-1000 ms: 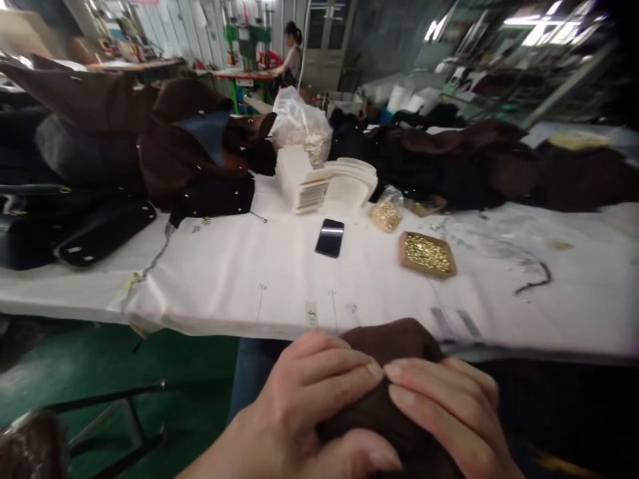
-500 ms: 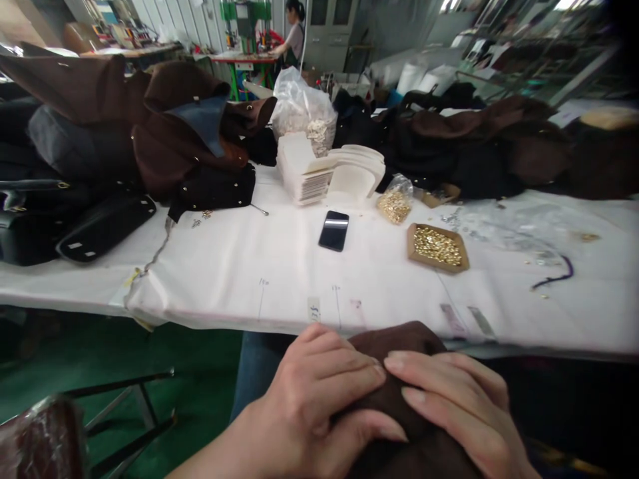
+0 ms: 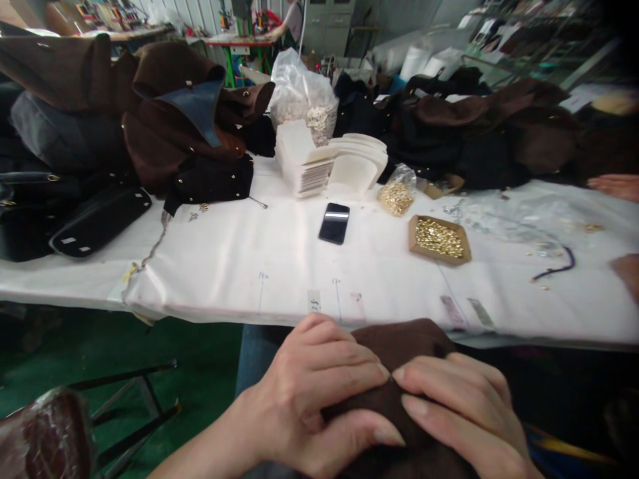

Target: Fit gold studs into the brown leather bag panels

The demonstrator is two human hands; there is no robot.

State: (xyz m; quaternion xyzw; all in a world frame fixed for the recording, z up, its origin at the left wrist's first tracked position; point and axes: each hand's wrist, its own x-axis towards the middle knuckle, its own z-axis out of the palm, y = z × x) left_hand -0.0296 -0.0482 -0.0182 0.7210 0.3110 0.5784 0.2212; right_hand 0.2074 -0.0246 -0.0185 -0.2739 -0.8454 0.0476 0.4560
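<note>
A piece of dark brown fabric (image 3: 404, 336) lies bunched over my lap, at the table's front edge. My left hand (image 3: 319, 392) grips it from the left, with the fingers on top and the thumb lower down. From the right, my right hand (image 3: 464, 406) holds the same fabric, its index fingertip meeting the left one over the cloth. Between the fingertips there may be a tiny fitting, too small to make out. The lower part of the fabric is hidden under my hands.
On the white-covered table (image 3: 214, 266) are a phone (image 3: 334, 223), a cardboard tray (image 3: 464, 256) of gold fittings, a bag of fittings (image 3: 397, 196) and white card stacks (image 3: 304, 176). Brown bag pieces (image 3: 160, 140) are heaped left. Another person's hand (image 3: 616, 186) shows at right. A stool (image 3: 50, 432) stands lower left.
My fingertips have come closer together on the brown fabric, the left hand shifting slightly. Parts of another person's arms have entered at the right edge. The view has tilted down a little.
</note>
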